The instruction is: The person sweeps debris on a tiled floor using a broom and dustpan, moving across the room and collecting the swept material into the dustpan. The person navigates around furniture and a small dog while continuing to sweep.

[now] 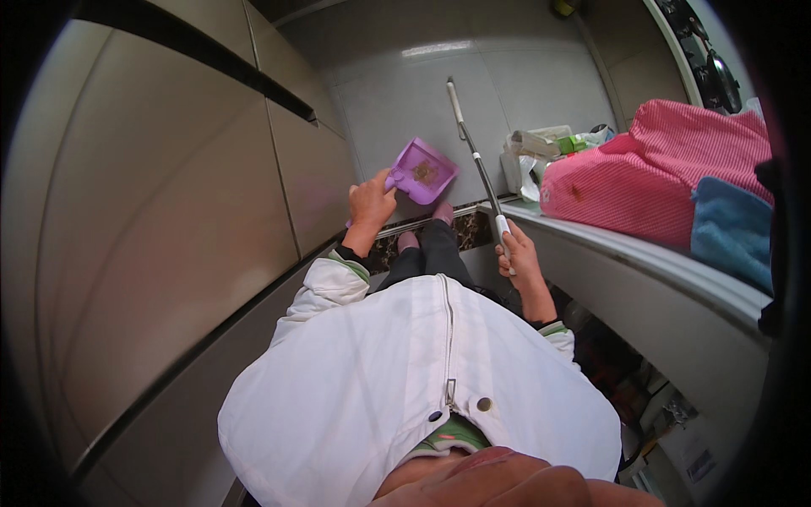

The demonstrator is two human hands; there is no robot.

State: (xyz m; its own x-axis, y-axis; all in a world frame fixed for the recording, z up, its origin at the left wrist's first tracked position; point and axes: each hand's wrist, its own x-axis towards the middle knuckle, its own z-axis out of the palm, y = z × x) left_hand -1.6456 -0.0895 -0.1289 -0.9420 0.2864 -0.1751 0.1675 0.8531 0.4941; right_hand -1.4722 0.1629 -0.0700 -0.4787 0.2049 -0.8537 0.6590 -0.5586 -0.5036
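My left hand (370,206) is closed around the handle of a purple plastic dustpan (412,152), which is held over the grey floor. Brownish debris lies in the pan. In my right hand (521,256) is the white grip of a long pole (484,177) with dark and white sections. The pole slants away from me over the tiles, to the right of the dustpan. Its far end is small in view, and I cannot tell what is fixed there.
Tall brownish cabinet doors (171,146) stand close on the left. A dark marbled threshold (475,229) lies at my feet. On the right, a ledge (633,237) bears a pink striped cloth (640,171) and a blue cloth (732,228), with plastic containers (535,146) beyond.
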